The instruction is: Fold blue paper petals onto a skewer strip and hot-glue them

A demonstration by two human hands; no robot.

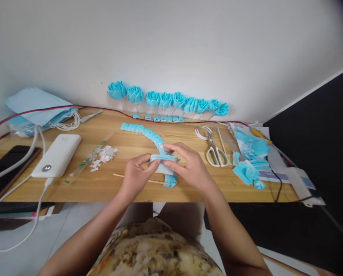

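The left hand (137, 174) pinches the near-left side of the folded sheet (162, 157) between thumb and forefinger, with hardly a gap between them. The right hand (191, 165) has its thumb at the sheet's right side and its forefinger parted from the thumb; whether those fingers truly grip it, I cannot tell. The sheet is held above the worktop (188, 194), over the blue strip (144, 131).

A loose or uneven pinch could let the folds slip out of line. Lowering the hands carelessly might crush or drag the strip, since it lies right beneath. A wrist could also knock the stick (118, 175), whose right end rests by the strip's near end, and roll it off the front edge.
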